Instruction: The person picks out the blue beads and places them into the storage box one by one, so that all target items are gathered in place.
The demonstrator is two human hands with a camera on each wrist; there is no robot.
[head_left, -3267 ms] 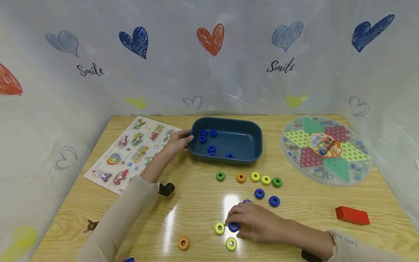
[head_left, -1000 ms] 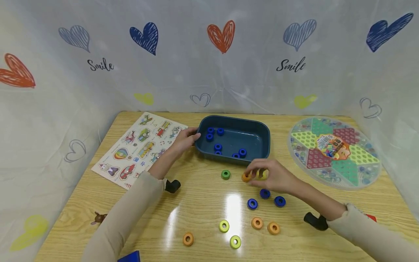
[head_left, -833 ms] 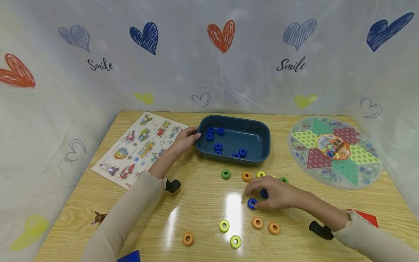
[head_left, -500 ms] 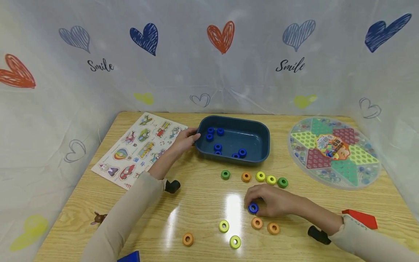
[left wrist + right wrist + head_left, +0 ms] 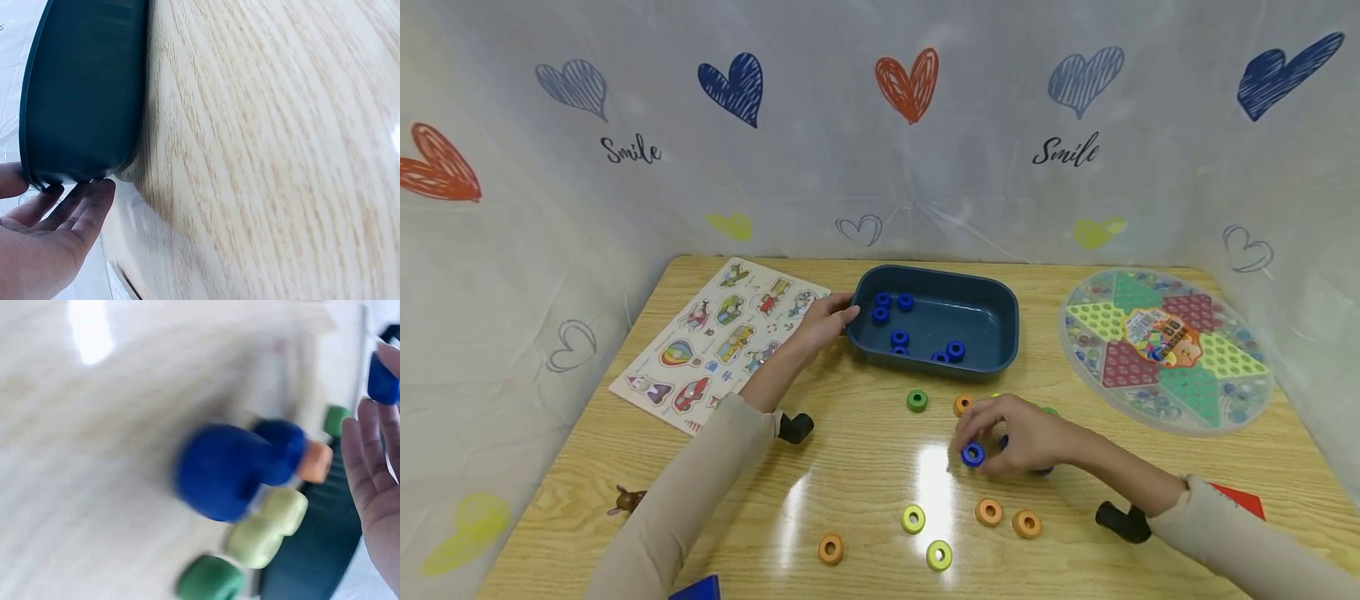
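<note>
My left hand (image 5: 829,321) grips the left end of a dark teal plastic bin (image 5: 936,367), thumb at the rim and fingers against the outer wall. Several blue rings (image 5: 905,307) lie inside the bin. My right hand (image 5: 1026,435) pinches one blue ring (image 5: 973,463) between thumb and fingers, just above the table; the right wrist view shows this held ring (image 5: 383,381) too. More blue rings (image 5: 219,472) lie on the table, in the head view partly hidden by the hand. In a row before the bin are a green ring (image 5: 917,409), an orange ring and partly covered others.
Orange rings (image 5: 989,522) and yellow rings (image 5: 939,567) lie nearer the front. A picture puzzle board (image 5: 707,333) is at the left and a round marble game board (image 5: 1165,350) at the right. A red block (image 5: 1242,500) and a blue block (image 5: 697,588) sit near the edges.
Another blue ring is in the bin compared with the earliest frame. My right hand has since gone to a blue ring on the table and lifted it slightly. My left hand keeps its hold.
</note>
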